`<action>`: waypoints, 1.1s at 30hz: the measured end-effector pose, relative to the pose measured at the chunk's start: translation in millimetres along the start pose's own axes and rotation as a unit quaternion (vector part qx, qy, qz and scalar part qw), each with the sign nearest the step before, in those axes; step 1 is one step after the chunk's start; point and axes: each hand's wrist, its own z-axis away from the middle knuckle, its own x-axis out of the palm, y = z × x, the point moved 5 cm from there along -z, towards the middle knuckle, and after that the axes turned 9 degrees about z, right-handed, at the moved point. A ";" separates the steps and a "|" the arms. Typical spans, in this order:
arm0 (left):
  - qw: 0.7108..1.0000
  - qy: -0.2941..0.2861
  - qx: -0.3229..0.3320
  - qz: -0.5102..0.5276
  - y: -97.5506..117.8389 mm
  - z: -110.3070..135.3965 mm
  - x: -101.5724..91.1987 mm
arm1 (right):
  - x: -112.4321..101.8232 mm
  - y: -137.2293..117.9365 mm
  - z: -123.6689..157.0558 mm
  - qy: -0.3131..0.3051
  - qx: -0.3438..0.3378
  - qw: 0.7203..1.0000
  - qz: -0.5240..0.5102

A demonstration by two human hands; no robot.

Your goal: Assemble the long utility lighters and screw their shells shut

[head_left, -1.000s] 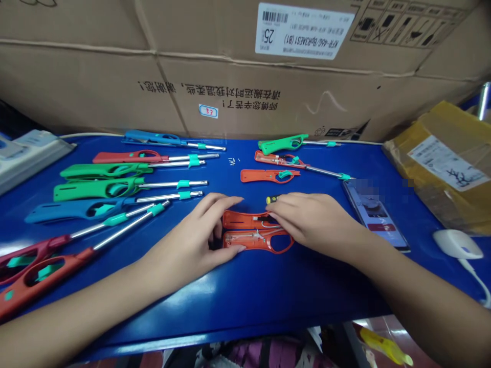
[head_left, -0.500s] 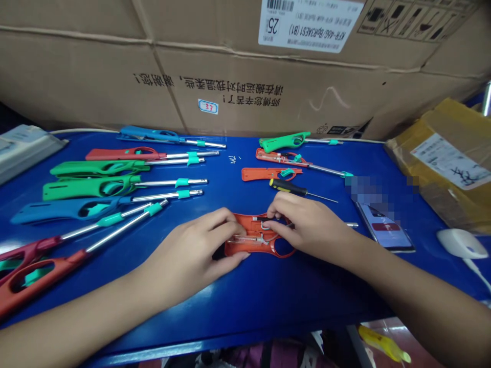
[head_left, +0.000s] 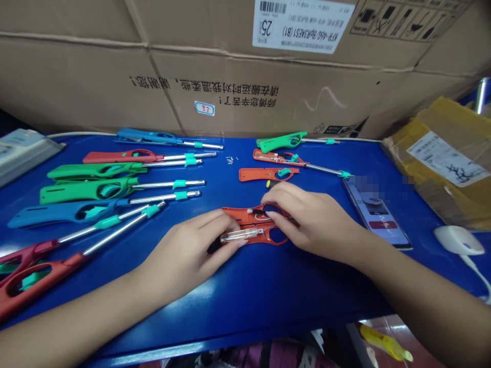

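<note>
An opened orange lighter shell [head_left: 275, 239] lies in two halves side by side on the blue table in front of me. My left hand [head_left: 192, 248] pinches the clear gas tank [head_left: 243, 234] between thumb and fingers, over the near half. At the far half, my right hand [head_left: 310, 220] is closed on a black igniter piece [head_left: 260, 211] with a white tip and a pale wire beside it. The right fingers partly cover that piece. A screwdriver [head_left: 268, 184] shows only its yellow end behind the right hand.
Long-nosed lighters, including a green one [head_left: 90, 190], lie at left. Beyond my hands are another green lighter [head_left: 278, 142], an opened orange lighter [head_left: 264, 156], an orange shell half [head_left: 257, 175] and small screws [head_left: 229, 160]. A phone [head_left: 383, 220] lies right; a large carton [head_left: 95, 76] stands behind.
The gas tank has shifted out of its place in the near shell half, held by my left fingers. My right hand has moved slightly and now covers most of the screwdriver. The view shifted slightly.
</note>
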 end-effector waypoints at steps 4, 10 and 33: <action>0.999 0.010 0.037 -0.006 2.9 -3.1 -4.2 | 0.9 -12.7 0.6 -0.019 -0.107 0.994 -0.022; 0.994 0.002 0.097 -0.060 10.5 -2.4 -7.8 | -2.4 -15.0 2.3 0.006 -0.180 0.984 -0.013; 0.996 0.000 0.055 -0.077 3.6 3.1 -4.8 | -6.3 6.5 3.3 -0.039 -0.063 0.996 -0.054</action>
